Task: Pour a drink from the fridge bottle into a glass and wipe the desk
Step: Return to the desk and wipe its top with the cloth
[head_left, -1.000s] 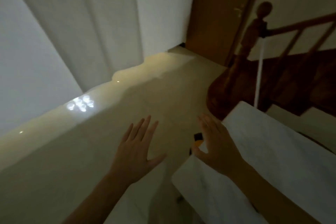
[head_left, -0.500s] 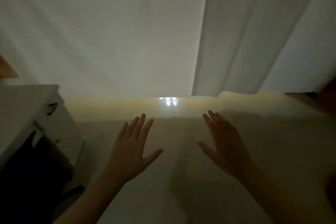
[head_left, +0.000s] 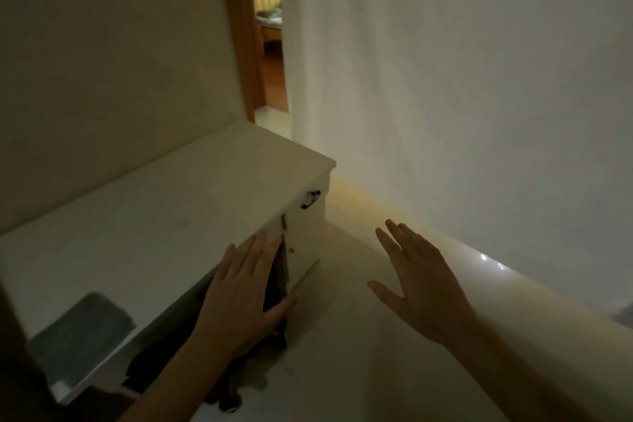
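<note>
No fridge, bottle or glass is in view. A white desk (head_left: 164, 216) with a drawer handle fills the left half of the head view, and a grey cloth (head_left: 80, 336) lies flat on its near corner. My left hand (head_left: 239, 298) hovers open with fingers spread over the desk's front edge and the dark gap under it. Out over the pale floor, to the right of the desk, my right hand (head_left: 421, 284) is open too, palm down, holding nothing.
A white curtain (head_left: 445, 79) hangs along the right and far side. Behind the desk a wooden door frame (head_left: 246, 44) opens onto a lit room. A dark object (head_left: 219, 394) lies on the floor under the desk. The glossy floor (head_left: 359, 336) runs right.
The view has swung left, from the stairs and a white table, past the curtain, to the white desk. Both hands stayed open and spread in front of me.
</note>
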